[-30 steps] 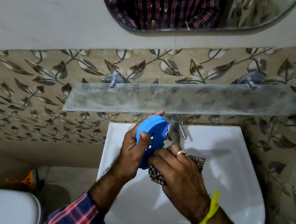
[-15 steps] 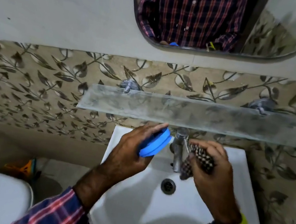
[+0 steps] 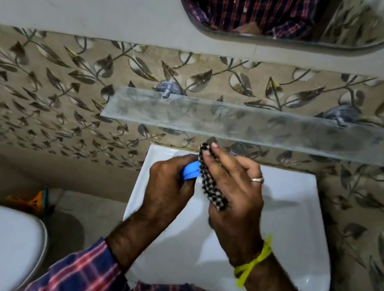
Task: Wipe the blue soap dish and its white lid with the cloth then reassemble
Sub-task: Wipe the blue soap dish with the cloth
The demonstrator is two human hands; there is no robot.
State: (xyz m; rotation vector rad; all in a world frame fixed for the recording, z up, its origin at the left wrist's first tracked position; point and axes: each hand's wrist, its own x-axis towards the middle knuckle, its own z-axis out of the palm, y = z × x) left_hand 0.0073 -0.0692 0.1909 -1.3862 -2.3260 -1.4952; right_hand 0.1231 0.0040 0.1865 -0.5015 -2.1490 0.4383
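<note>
Over the white washbasin [image 3: 283, 209], the left hand [image 3: 167, 186] is curled around the blue soap dish [image 3: 190, 173], of which only a sliver shows between the fingers. The right hand [image 3: 234, 189] lies flat with fingers extended, pressing the black-and-white checked cloth [image 3: 208, 180] against the dish's side. Both hands sit just below the empty-looking frosted glass shelf [image 3: 251, 126]; the white lid is not visible.

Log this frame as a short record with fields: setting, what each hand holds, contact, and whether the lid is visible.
setting: over a white sink, glass shelf above
left hand: grips the blue soap dish
right hand: presses the checked cloth to the dish
contact: cloth touches the dish
white lid: not visible
tap: hidden behind the hands
</note>
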